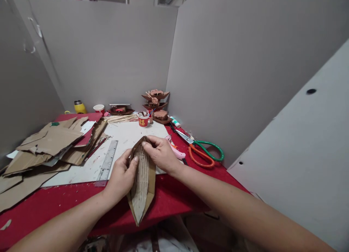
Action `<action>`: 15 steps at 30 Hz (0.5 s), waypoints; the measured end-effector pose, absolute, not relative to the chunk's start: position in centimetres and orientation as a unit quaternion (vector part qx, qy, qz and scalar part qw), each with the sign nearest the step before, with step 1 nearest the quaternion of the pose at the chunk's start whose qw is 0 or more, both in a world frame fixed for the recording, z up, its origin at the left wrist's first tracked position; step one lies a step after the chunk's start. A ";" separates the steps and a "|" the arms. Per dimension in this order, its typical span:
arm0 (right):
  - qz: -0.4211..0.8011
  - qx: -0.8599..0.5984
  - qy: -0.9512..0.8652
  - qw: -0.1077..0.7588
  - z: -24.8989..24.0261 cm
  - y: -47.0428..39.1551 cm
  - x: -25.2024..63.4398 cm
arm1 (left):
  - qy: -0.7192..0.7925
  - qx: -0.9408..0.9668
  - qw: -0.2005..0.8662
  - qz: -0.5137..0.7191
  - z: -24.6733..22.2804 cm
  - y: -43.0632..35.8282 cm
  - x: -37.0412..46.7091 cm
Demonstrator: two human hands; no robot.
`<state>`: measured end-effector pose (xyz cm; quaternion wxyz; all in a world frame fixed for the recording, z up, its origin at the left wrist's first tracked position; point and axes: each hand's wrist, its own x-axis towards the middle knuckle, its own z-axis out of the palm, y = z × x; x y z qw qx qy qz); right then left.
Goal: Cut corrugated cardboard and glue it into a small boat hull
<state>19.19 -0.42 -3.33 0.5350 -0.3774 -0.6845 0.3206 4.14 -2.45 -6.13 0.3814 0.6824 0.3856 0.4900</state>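
Note:
A cardboard boat hull point(142, 183), pointed at its near end, is held between my hands over the table's front edge. Its inner face shows ridged corrugation, and side strips stand along its edges. My left hand point(122, 174) grips the left side, thumb on the inside face. At the far end my right hand point(160, 152) pinches the hull, thumb inside and fingers behind. Just left of my left hand lies a clear ruler point(109, 159). To the right of my right hand is a pink tool point(177, 152), partly hidden, which may be a glue gun.
Cardboard scraps point(51, 139) are piled at left. Scissors point(203, 150) with green and orange handles lie at right. Farther back are a red paper cup point(143, 120), thin sticks point(122, 118), stacked brown boats point(155, 103) and a yellow bottle point(79, 107). Grey panels point(109, 55) enclose the table.

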 end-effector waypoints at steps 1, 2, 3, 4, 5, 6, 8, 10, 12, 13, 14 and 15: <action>0.322 -0.378 -0.684 0.534 -3.3 -0.5 19.2 | 0.384 0.676 0.389 0.495 -6.1 -2.4 4.2; 0.323 -0.378 -0.684 0.533 -3.3 -0.5 19.2 | 0.382 0.669 0.396 0.499 -6.1 -2.4 4.2; 0.323 -0.378 -0.684 0.533 -3.2 -0.6 19.2 | 0.381 0.665 0.401 0.503 -6.0 -2.3 4.2; 0.324 -0.378 -0.684 0.534 -3.2 -0.6 19.2 | 0.380 0.663 0.402 0.505 -6.0 -2.3 4.2; 0.325 -0.378 -0.683 0.535 -3.2 -0.6 19.2 | 0.380 0.663 0.400 0.507 -6.1 -2.2 4.2; 0.326 -0.378 -0.681 0.537 -3.2 -0.7 19.2 | 0.381 0.664 0.395 0.508 -6.1 -2.2 4.2; 0.332 -0.379 -0.674 0.539 -3.3 -0.6 19.3 | 0.383 0.672 0.382 0.506 -6.2 -2.1 4.2; 0.339 -0.383 -0.667 0.541 -3.4 -0.4 19.3 | 0.382 0.678 0.377 0.502 -6.3 -2.1 4.1; 0.345 -0.389 -0.662 0.540 -3.5 -0.2 19.3 | 0.381 0.678 0.383 0.498 -6.3 -2.1 4.2; 0.348 -0.391 -0.661 0.538 -3.5 -0.1 19.3 | 0.382 0.674 0.391 0.498 -6.3 -2.1 4.2; 0.351 -0.393 -0.661 0.534 -3.4 -0.1 19.2 | 0.383 0.667 0.400 0.499 -6.3 -2.0 4.1; 0.355 -0.395 -0.661 0.530 -3.3 0.0 19.2 | 0.385 0.656 0.410 0.503 -6.3 -1.9 4.1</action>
